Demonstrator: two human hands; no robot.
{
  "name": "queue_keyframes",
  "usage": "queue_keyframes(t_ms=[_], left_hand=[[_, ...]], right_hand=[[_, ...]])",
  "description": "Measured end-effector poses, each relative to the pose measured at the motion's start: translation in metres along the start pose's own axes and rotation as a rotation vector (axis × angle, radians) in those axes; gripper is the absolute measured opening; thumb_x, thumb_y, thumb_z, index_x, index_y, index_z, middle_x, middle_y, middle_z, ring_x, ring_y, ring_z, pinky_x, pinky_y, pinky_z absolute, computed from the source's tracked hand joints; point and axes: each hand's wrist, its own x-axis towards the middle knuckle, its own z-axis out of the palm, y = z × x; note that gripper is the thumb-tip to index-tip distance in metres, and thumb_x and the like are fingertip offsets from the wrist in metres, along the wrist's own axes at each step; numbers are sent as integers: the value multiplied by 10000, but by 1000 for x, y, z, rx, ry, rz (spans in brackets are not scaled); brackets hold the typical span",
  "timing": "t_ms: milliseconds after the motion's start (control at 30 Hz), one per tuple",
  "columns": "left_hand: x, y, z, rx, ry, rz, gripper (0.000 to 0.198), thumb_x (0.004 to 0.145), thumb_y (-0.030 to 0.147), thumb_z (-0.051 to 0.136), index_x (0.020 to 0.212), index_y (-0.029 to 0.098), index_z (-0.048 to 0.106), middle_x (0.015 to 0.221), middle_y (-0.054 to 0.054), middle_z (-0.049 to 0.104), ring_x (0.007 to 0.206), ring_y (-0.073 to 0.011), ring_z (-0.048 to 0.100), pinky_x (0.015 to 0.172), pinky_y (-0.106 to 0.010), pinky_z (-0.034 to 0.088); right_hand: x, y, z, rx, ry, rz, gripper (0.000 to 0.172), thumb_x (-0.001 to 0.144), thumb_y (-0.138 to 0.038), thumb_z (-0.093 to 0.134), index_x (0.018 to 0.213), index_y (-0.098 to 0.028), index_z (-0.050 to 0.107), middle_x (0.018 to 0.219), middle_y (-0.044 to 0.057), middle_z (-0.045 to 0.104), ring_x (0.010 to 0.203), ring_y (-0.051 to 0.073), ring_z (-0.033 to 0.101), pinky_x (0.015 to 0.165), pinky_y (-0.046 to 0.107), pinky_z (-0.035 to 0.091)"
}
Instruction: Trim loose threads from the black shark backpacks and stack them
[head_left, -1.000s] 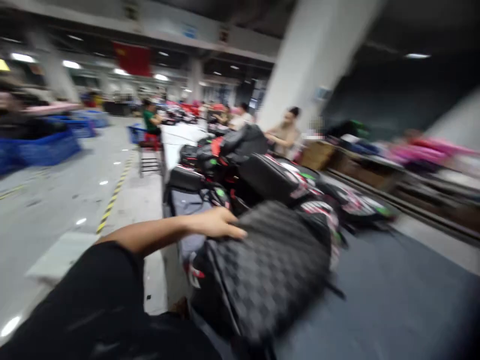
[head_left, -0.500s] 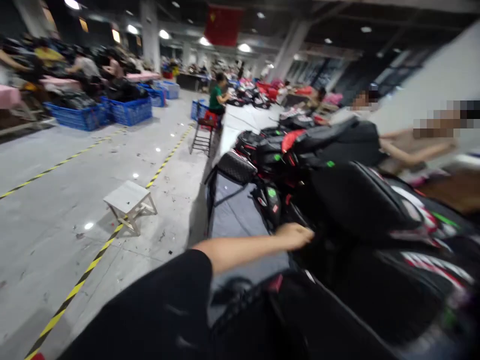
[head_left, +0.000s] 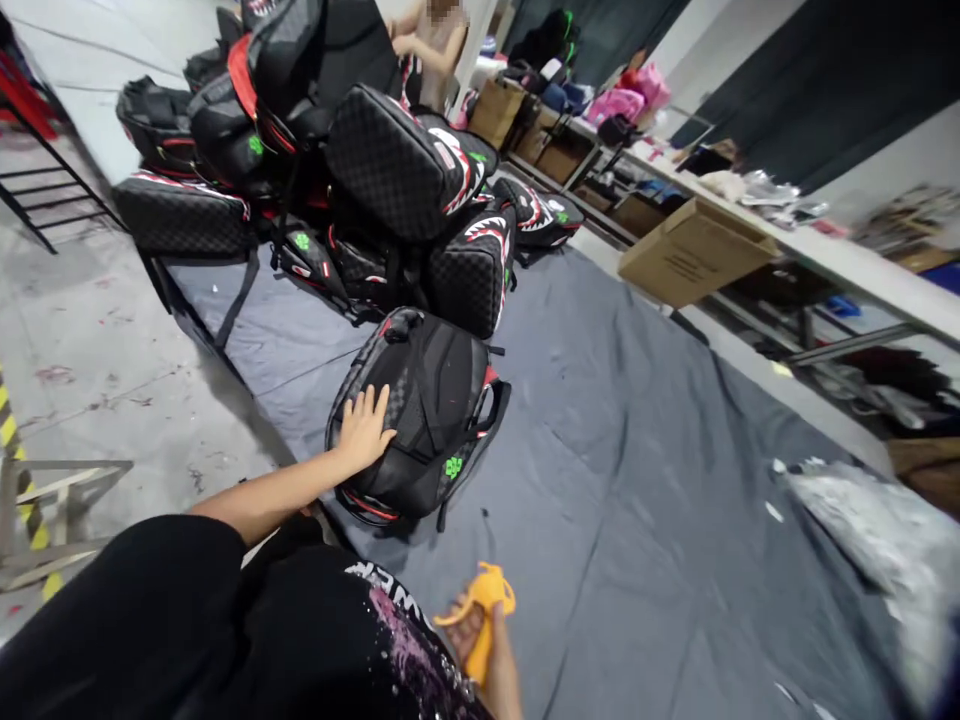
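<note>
A black backpack (head_left: 431,400) with checkered panels lies on the grey cloth in front of me, straps upward and a green emblem on its side. My left hand (head_left: 364,430) rests flat on it, fingers spread, near its left edge. Lower down, my right hand (head_left: 476,640) is closed around an orange plastic hand tool (head_left: 487,595) with a handle and a curved lever-like part; its exact kind is unclear. The tool is apart from the backpack. Just beyond, several similar backpacks (head_left: 405,160) with shark-mouth prints are heaped up.
Grey cloth (head_left: 600,450) covers the table. Clear plastic wrapping (head_left: 862,530) lies at its right side. Behind, a shelf bench carries goods, with a cardboard box (head_left: 697,250) in front. A person (head_left: 431,50) is beyond the heap. A wooden stool (head_left: 60,510) stands left.
My view has swung right and downward. My left hand, earlier reaching to the dark bags, now lies on a single backpack. The right hand with the orange tool has come into view.
</note>
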Motion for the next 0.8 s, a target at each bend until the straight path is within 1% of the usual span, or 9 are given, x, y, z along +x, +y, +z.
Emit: queue_keyframes(t_ms=[67,133,200,300,500,567,667,733,800], left_hand=[[-11,-1,-1,50,47,78,884,861,435,595,1554,158,121,1614,-203,64,1494,-355,98,1173,-572,158],[-19,4,4,43,9,60,963,807,487,653,1552,165,133,1616,-201,-2,1495,-368,74,1162,-581,183],[-19,7,12,12,-41,-44,997,779,475,689,1543,128,150,1601,-247,20,1479,-383,147,1128,-558,270],[-15,-2,16,-9,-59,-97,873,826,351,646,1523,81,195,1578,-292,112,1457,-373,234,1114,-494,323],[-42,-64,-20,-108,-360,78,858,815,192,560,1550,121,121,1585,-243,158,1471,-319,216,1145,-453,322],[-53,-86,-36,-113,-355,60,799,816,156,520,1543,135,189,1574,-222,221,1462,-312,250,1163,-492,284],[-59,-109,-52,-285,-157,-85,603,893,231,453,1484,145,366,1506,-162,404,1410,-272,377,1176,-476,281],[-53,-121,-56,-569,-86,-177,541,911,403,495,1391,153,504,1412,-129,533,1327,-262,491,1149,-429,346],[-43,-132,-54,-948,-146,-275,613,854,576,564,1267,124,602,1301,-150,622,1202,-277,597,1088,-421,426]], right_hand=[[-2,-28,-6,238,84,29,490,792,-756,557,947,-304,666,888,-9,721,804,218,712,748,402,589],[1,-64,-2,260,18,17,629,723,-792,604,1096,-286,620,950,38,722,898,250,702,798,464,580],[8,-103,10,78,-115,-12,739,723,-794,607,1180,-213,584,911,85,720,850,262,705,794,467,577],[27,-169,34,-289,-237,-156,770,684,-813,620,1020,-120,632,834,124,711,694,246,697,694,398,583],[103,-298,80,-986,-157,-309,655,837,-665,376,931,-55,598,630,103,674,560,145,660,623,264,466],[120,-308,98,-1209,-169,-288,677,860,-591,334,994,14,606,593,92,656,522,89,629,612,226,407],[119,-286,119,-1346,-359,-127,735,837,-612,393,1059,48,627,519,71,625,425,80,582,526,197,352],[107,-265,124,-1372,-551,54,713,833,-647,450,1033,5,659,498,70,627,373,112,561,457,190,334],[93,-254,125,-1416,-566,100,635,870,-630,453,950,-42,678,510,70,639,376,124,561,438,196,341]])
